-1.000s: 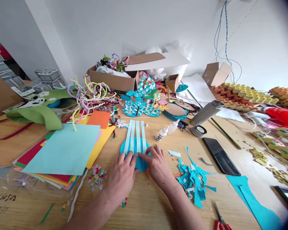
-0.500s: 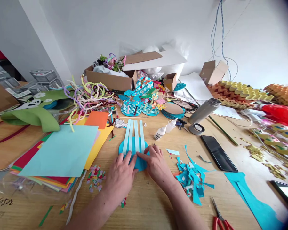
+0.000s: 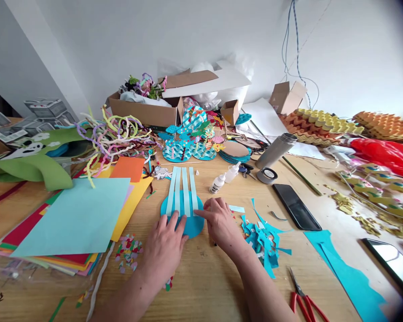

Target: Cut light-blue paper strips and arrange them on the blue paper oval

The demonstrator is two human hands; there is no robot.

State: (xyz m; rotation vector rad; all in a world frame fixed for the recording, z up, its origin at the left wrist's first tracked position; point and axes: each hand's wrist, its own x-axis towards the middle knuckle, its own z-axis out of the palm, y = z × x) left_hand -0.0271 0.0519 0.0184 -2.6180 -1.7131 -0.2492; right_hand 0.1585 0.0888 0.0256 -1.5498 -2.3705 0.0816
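Observation:
A blue paper disc lies on the wooden table, with several pale blue strips side by side across its upper half and reaching past its far edge. My left hand rests on the disc's lower left, fingers spread over the near ends of the strips. From the right, my right hand touches the near end of the rightmost strip with its extended index finger; the other fingers are curled. Two white glue bottles stand just beyond my right hand.
Coloured paper sheets are stacked at left. Blue scraps, red-handled scissors and a black phone lie at right. Behind are pipe cleaners, a cardboard box, a grey flask and egg trays.
The whole view has shifted slightly, so most things appear further left. My right index finger has moved from between the strips to the rightmost strip's end. My left hand stays on the disc.

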